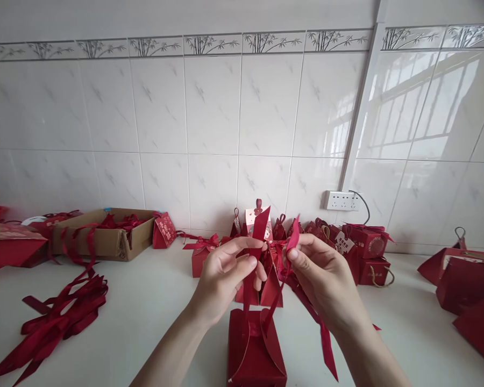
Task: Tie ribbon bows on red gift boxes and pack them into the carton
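A red gift box [256, 355] with curved top flaps stands on the white table in front of me. A red ribbon [247, 293] rises from its top, one length toward each hand. Above the box, my left hand [229, 279] pinches one end, whose tip sticks up past the fingers. My right hand [320, 274] is closed on the other length between thumb and fingers, and a loose tail hangs below it. Both hands are in the air, apart from each other. Behind them several red boxes are partly hidden.
A cardboard box [105, 242] of red ribbon stands at the left by the wall. Loose ribbons [70, 312] lie in front of it. Red boxes [369, 242] are stacked near a wall socket [342, 200], and more [471, 285] stand far right. Another person's hand shows at the left edge.
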Action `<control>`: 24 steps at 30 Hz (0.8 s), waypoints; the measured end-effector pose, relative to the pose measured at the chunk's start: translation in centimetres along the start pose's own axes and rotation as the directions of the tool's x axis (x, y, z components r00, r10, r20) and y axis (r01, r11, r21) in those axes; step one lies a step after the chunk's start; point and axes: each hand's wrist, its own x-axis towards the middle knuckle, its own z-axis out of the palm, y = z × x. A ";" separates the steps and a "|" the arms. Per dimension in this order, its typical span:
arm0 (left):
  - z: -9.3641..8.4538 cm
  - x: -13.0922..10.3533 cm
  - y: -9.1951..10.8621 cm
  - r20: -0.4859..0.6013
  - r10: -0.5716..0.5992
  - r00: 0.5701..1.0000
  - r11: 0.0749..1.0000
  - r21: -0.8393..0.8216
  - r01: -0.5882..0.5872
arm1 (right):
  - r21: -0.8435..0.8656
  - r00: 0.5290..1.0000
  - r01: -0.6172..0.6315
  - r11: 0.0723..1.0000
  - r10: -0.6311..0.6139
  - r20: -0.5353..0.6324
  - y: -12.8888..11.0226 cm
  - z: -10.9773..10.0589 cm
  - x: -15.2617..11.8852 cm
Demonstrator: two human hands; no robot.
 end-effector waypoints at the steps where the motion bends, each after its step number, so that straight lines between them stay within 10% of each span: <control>1: 0.2 -0.1 0.1 0.010 0.007 1.000 1.000 0.013 -0.007 | 0.015 1.000 0.010 1.000 -0.010 -0.009 0.0 0.0 0.0; 12: 2.9 -1.1 0.6 0.043 -0.136 0.990 0.976 0.176 0.126 | -0.339 0.951 0.219 0.915 -0.278 -0.134 -0.4 1.5 -1.5; 20: 1.3 -0.4 0.5 0.003 -0.118 0.993 0.980 0.164 0.116 | -0.236 0.996 -0.074 0.969 0.085 0.039 0.0 0.7 -0.8; 24: 1.0 0.1 0.3 -0.055 -0.119 0.991 0.986 0.112 0.125 | -0.224 0.999 0.006 0.975 0.005 0.052 0.3 0.6 -0.5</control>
